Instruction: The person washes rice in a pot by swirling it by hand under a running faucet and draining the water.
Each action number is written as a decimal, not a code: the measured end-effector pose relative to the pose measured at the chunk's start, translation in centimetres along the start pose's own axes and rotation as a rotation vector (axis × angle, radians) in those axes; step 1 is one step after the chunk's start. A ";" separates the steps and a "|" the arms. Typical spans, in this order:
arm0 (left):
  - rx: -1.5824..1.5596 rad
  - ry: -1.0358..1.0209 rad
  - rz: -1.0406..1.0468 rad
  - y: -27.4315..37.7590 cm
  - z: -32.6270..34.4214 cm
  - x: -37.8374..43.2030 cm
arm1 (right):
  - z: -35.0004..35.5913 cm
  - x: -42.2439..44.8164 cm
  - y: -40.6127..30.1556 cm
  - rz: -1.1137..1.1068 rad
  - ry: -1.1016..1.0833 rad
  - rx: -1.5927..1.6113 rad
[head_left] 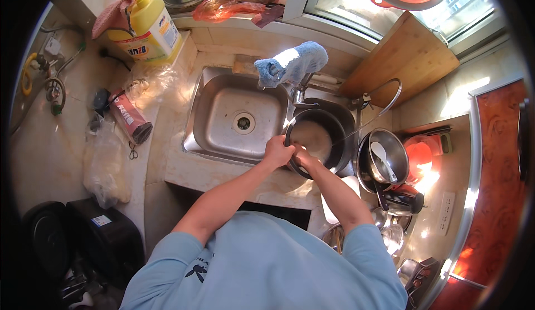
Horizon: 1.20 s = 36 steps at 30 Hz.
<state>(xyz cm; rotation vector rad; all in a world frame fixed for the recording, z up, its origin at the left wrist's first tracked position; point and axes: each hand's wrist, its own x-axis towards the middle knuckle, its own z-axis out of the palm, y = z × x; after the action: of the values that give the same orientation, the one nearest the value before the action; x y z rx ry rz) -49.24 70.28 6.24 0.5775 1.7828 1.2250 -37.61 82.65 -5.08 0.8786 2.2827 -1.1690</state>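
A dark round pot stands tilted over the right-hand basin of a stainless steel double sink, with cloudy whitish liquid inside. My left hand grips its rim on the left side. My right hand reaches over the near rim into the pot, its fingers partly hidden, so whether they hold anything does not show. From a thin curved metal spout, a fine line like a water stream runs down to the pot. Behind the pot stands the main faucet, with a blue cloth draped over its spout.
The left basin has a drain strainer. A wooden cutting board leans by the window. To the right sit metal bowls with a white rice paddle. A yellow pump bottle and plastic bags are at left.
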 end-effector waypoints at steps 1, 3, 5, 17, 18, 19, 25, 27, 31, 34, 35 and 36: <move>-0.039 -0.020 -0.048 0.1 0.0 -0.1 | 0.1 0.0 0.0 -0.092 0.064 0.005; -0.002 -0.040 -0.062 0.2 -0.1 -0.2 | 0.2 -0.2 0.1 -0.044 0.387 -0.125; 0.022 -0.019 -0.057 0.2 -0.1 -0.1 | 0.6 -0.9 0.3 0.024 0.459 -0.185; -0.034 -0.035 -0.086 1.7 -0.3 -0.8 | -3.8 -4.8 -2.9 -0.001 0.109 -0.289; -0.009 -0.037 -0.058 1.7 -0.4 -0.7 | -4.8 -4.9 -2.8 0.064 0.215 -0.213; 0.017 -0.049 -0.050 1.7 -0.5 -0.8 | -6.1 -4.8 -2.5 0.163 0.270 -0.311; -0.013 -0.064 -0.073 2.2 -0.2 -0.8 | -8.3 -4.5 -2.2 0.297 0.175 -0.388; -0.009 -0.067 -0.066 2.4 -0.1 -0.8 | -7.3 -5.6 -3.0 0.381 0.139 -0.130; 0.002 -0.046 -0.046 1.8 -0.1 -0.6 | -5.1 -6.9 -4.9 0.339 0.135 0.684; 0.014 -0.047 -0.037 0.9 0.1 -0.3 | -4.0 -5.1 -4.8 0.257 0.022 1.133; 0.035 -0.044 -0.028 0.7 0.1 -0.2 | -3.7 -4.0 -4.5 0.201 -0.056 1.134; 0.054 -0.041 -0.015 0.5 0.2 0.0 | -3.6 -2.9 -4.0 0.169 -0.125 1.272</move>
<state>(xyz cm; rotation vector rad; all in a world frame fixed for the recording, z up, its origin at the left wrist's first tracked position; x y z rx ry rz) -49.16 70.60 6.68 0.6145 1.7876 1.1497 -38.67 82.83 0.96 1.2679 1.1177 -2.4941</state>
